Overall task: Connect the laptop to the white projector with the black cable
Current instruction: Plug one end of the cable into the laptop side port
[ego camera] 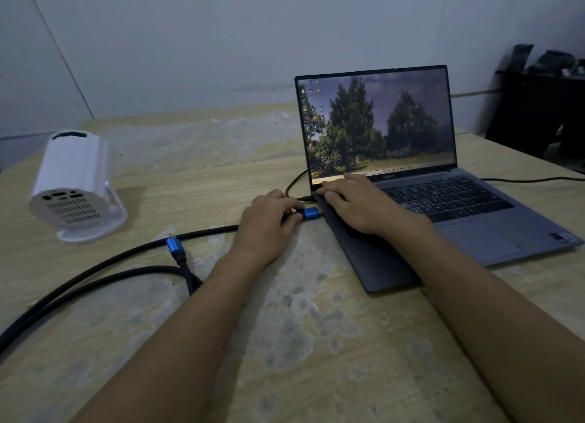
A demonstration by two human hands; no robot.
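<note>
An open grey laptop (pixel 474 229) with a lit screen sits at the right of the wooden table. My left hand (pixel 269 220) pinches the blue plug (pixel 311 213) of the black cable (pixel 95 273), holding it against the laptop's left edge. My right hand (pixel 354 204) lies flat on the laptop's left rear corner, fingers spread. The cable's other blue plug (pixel 174 247) lies loose on the table among the cable's loops. The white projector (pixel 74 182) stands at the left, its port side toward me, nothing plugged into it.
A thinner dark cord (pixel 294 182) enters the laptop's left edge just behind the blue plug; another cord (pixel 531 179) runs off to the right. The worn table (pixel 300 327) stretches toward me. Dark furniture (pixel 544 106) stands at the far right by the wall.
</note>
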